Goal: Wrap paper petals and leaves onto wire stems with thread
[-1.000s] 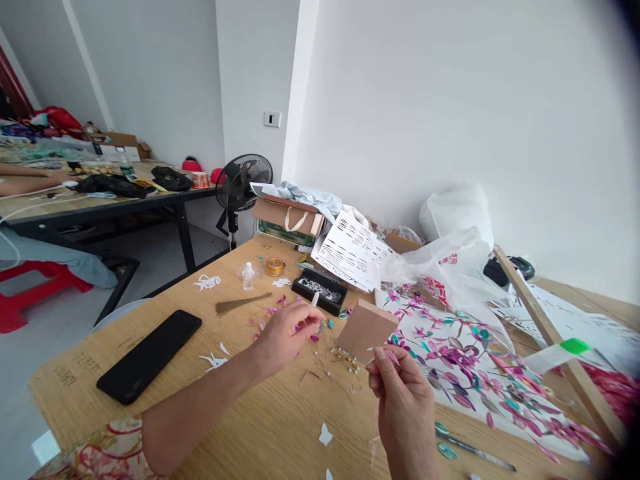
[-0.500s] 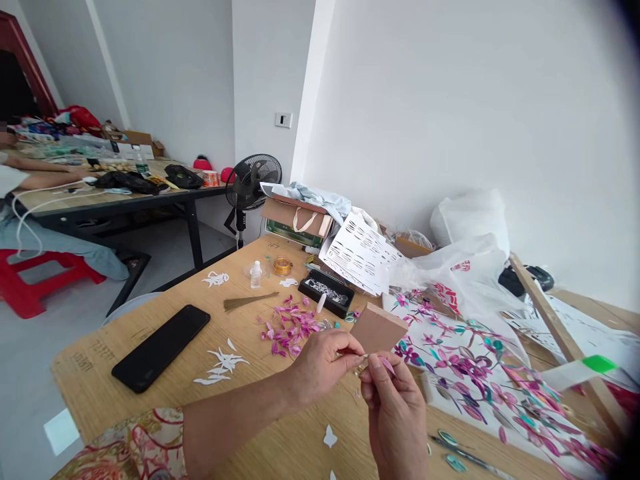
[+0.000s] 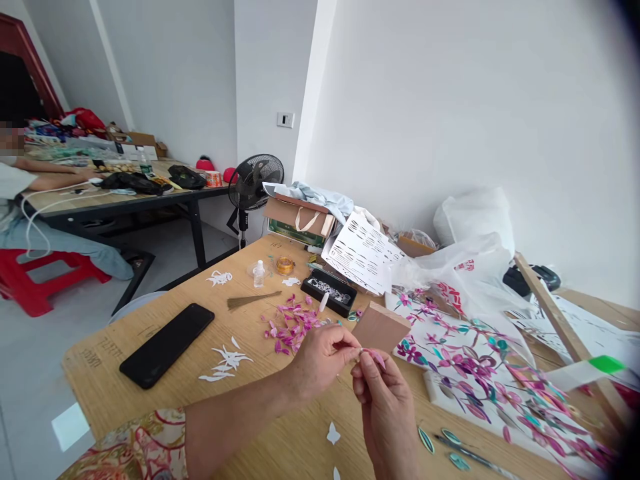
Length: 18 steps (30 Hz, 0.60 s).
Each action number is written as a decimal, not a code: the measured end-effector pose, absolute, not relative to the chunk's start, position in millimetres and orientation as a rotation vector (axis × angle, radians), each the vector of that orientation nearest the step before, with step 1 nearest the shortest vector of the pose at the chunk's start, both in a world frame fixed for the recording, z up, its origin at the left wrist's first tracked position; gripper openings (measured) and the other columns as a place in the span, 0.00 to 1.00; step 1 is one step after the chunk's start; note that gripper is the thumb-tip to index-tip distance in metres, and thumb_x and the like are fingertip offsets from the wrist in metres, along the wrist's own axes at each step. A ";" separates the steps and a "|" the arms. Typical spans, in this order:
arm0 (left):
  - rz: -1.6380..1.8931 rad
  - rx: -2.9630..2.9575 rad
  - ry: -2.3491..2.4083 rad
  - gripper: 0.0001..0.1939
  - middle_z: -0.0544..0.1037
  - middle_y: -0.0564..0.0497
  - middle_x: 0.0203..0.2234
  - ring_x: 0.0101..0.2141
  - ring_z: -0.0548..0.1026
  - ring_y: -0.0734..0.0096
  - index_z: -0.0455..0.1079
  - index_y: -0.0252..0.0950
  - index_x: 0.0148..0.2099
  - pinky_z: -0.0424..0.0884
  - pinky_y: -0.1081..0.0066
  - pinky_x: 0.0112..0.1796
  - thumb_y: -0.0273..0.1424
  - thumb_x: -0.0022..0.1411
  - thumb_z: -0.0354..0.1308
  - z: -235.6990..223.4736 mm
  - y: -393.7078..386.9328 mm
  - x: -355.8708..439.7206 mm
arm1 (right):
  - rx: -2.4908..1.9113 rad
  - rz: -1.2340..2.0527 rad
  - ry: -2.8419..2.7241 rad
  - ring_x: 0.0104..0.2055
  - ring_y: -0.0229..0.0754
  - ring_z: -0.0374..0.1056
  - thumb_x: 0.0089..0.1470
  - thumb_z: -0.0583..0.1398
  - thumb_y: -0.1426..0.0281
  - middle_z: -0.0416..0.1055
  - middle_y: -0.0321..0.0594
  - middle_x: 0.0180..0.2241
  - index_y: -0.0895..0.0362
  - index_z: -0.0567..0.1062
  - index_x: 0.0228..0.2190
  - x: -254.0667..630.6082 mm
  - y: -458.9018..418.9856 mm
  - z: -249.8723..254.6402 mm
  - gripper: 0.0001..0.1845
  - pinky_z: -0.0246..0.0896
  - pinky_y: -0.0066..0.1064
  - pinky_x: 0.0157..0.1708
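Between the thumb and fingers of my right hand [image 3: 385,400] is a pink petal [image 3: 379,361], its tip showing above the thumb. My left hand [image 3: 323,363] meets it at the fingertips in a pinch; whatever lies in that pinch is too small to make out. Just beyond my hands stands a small wooden block [image 3: 381,325]. A heap of pink petals [image 3: 293,323] lies to the left of the block. White cut-out pieces [image 3: 227,360] are spread farther left, and one white petal shape [image 3: 333,433] rests on the table below my hands.
A black phone [image 3: 167,343] lies on the left of the wooden table. Behind the petals are a small clear bottle [image 3: 259,274] and a black tray [image 3: 327,293]. At right are a flower-covered white board [image 3: 465,373], teal leaves [image 3: 426,440] and a pen-like tool [image 3: 475,457]. A co-worker [image 3: 30,213] sits at another table.
Both hands have shifted slightly left, still fingertip to fingertip around the petal. A teal-edged leaf beside my right hand has come into fuller view. The camera view has turned a little.
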State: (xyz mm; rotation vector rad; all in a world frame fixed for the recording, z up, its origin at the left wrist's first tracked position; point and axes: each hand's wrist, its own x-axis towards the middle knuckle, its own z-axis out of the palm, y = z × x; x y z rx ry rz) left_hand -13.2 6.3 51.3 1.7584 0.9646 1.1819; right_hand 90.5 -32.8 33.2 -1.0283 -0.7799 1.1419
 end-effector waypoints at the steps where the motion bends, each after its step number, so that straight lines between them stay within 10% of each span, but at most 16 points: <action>1: 1.194 1.802 0.982 0.05 0.71 0.53 0.23 0.27 0.68 0.76 0.69 0.33 0.29 0.62 0.77 0.30 0.26 0.53 0.52 51.7 7.2 -14.3 | -1.037 1.157 -0.797 0.16 0.28 0.52 0.41 0.62 0.63 0.62 0.28 0.16 0.57 0.68 0.24 89.6 -32.9 31.3 0.11 0.45 0.19 0.15; 18: 0.914 2.756 0.893 0.12 0.70 0.48 0.26 0.31 0.66 0.69 0.65 0.32 0.30 0.61 0.70 0.34 0.25 0.60 0.42 32.7 17.0 -17.5 | -1.345 1.085 -0.996 0.13 0.29 0.49 0.38 0.61 0.57 0.57 0.28 0.10 0.57 0.70 0.19 98.8 -57.4 23.9 0.16 0.42 0.22 0.12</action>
